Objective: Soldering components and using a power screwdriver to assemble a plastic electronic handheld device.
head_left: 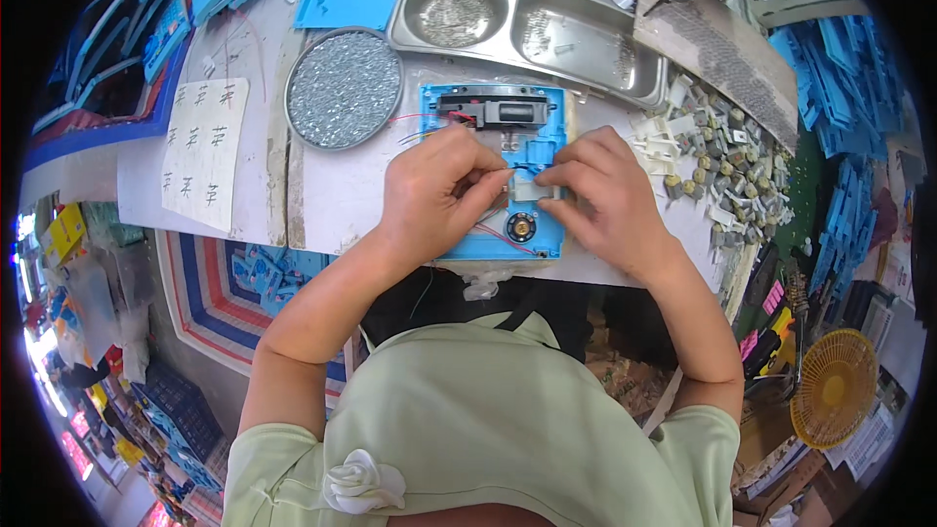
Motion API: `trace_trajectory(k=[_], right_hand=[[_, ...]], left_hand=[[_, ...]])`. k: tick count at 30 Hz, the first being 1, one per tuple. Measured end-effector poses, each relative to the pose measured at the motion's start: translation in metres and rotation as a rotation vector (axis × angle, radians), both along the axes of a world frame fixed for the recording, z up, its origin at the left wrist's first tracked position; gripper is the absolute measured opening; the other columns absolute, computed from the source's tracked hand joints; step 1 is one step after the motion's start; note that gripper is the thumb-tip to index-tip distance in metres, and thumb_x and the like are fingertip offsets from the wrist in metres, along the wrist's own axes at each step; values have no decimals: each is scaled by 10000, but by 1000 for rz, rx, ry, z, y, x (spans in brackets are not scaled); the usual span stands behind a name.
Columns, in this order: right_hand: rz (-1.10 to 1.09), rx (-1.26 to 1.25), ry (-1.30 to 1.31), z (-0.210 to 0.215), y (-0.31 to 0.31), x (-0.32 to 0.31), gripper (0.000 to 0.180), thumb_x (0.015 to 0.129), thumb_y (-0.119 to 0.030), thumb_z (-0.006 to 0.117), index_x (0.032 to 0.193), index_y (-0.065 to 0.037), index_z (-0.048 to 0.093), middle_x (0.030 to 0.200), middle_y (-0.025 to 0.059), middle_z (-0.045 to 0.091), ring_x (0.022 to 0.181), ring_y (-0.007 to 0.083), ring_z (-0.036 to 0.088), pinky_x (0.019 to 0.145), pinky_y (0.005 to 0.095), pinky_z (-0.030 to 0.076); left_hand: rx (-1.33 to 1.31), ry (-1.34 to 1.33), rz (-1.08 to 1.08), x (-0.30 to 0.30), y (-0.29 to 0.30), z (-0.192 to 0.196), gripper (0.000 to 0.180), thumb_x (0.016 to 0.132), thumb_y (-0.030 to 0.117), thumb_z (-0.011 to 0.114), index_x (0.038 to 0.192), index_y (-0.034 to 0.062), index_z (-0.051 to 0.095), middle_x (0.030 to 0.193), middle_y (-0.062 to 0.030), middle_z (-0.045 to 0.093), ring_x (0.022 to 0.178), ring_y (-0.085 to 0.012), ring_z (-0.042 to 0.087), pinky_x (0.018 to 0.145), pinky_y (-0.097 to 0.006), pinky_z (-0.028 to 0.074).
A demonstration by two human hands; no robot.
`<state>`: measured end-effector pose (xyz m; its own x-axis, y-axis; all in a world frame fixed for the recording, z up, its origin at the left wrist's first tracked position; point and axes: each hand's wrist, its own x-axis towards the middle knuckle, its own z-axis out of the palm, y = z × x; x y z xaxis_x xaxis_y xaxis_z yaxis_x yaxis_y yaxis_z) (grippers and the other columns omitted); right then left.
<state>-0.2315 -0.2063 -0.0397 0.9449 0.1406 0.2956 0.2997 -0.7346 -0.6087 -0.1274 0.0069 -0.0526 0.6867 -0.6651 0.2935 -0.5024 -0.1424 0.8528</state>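
Left hand (434, 190) and right hand (605, 197) hide blue housing's (493, 122) middle

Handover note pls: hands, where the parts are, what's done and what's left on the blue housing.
Left hand and right hand: both pinch a small white part over the middle of the blue housing.
Housing lies open on the white table. Black module and round speaker already in, red wires loose.
White part not visibly seated.
Screws in round tin and steel tray.
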Motion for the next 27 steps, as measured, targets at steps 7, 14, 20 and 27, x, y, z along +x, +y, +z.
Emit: trace_trajectory(k=[7, 14, 20, 27], right_hand=[[-137, -172, -50, 1, 19, -22, 318, 738, -144, 818, 1035, -96, 715, 1040, 48, 654, 1000, 290, 577, 842, 422, 472], [-755, -456, 25, 12, -90, -53, 177, 784, -166, 756, 939, -82, 757, 1001, 94, 644, 986, 302, 564, 859, 458, 448], [-854, -697, 226, -5, -106, -45, 196, 756, -195, 762, 891, -55, 740, 949, 108, 642, 1013, 308, 560, 856, 480, 420], [-682, -381, 23, 29, -60, -54, 258, 784, -205, 743, 999, -76, 683, 942, 102, 653, 963, 298, 569, 859, 467, 393]], left_hand=[[-21, 68, 39, -5, -1, -3, 99, 834, -23, 780, 875, 9, 696, 766, -53, 615, 586, -110, 556, 506, -255, 428], [62, -50, 15, -3, 0, 5, 112, 817, -40, 772, 880, 11, 694, 752, -43, 591, 580, -113, 506, 538, -262, 400], [60, -18, -9, -1, -4, 13, 137, 820, -25, 771, 928, 22, 701, 743, -36, 572, 571, -116, 491, 538, -273, 396], [157, 119, -157, -3, -52, 68, 194, 883, 136, 770, 985, -9, 692, 754, -76, 648, 589, -145, 580, 559, -296, 465]])
